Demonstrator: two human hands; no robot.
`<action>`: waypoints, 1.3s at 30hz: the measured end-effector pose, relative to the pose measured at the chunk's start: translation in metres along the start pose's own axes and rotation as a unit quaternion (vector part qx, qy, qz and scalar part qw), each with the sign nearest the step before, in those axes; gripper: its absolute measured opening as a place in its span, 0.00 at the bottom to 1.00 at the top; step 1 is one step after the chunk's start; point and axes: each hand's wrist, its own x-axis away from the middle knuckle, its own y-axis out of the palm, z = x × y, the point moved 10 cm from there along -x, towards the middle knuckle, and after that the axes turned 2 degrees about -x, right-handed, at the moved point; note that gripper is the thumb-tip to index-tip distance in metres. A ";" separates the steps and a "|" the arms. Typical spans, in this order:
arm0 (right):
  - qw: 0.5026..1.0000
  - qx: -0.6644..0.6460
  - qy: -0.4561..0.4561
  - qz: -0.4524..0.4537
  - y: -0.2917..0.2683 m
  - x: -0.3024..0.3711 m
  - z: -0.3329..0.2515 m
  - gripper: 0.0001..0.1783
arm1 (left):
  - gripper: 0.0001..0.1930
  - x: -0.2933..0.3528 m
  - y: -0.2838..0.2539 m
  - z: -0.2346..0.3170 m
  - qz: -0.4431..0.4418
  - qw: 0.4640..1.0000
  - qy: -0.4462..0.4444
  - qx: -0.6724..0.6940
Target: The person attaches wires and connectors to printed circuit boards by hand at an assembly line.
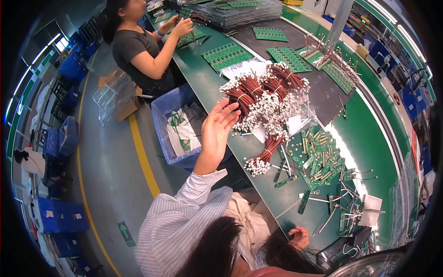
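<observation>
My left hand point(218, 127) is raised beside the bundles of red-brown wires point(249, 86) with white connectors, palm up and fingers spread, with nothing in it. One smaller wire bundle point(271, 148) lies closer to me on the green table point(258, 187). At the near table edge is my right hand point(299, 238), its fingers loosely curled and apart; no object shows in it, and its forearm is mostly hidden. Loose small circuit boards with wires point(340, 203) lie nearest to that hand. Beyond them is a pile of small green circuit board strips point(323, 154).
Green circuit board panels point(226, 56) and a stack of clear trays point(240, 16) are at the table's far end. A co-worker point(143, 51) stands there, holding a board. A blue-lined bin point(173, 154) stands against the table's left side. A metal post point(339, 27) rises at right.
</observation>
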 end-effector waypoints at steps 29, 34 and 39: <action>0.995 -0.052 0.012 0.084 0.005 -0.002 -0.009 0.17 | 0.21 -0.001 0.006 -0.009 -0.015 1.000 -0.011 -0.001; 0.994 -0.061 0.011 0.088 0.004 -0.003 -0.008 0.17 | 0.19 -0.001 0.006 -0.008 -0.005 1.000 -0.003 0.000; 0.994 -0.062 0.011 0.086 0.002 -0.004 -0.005 0.16 | 0.18 -0.002 0.008 -0.009 -0.008 1.000 -0.004 0.000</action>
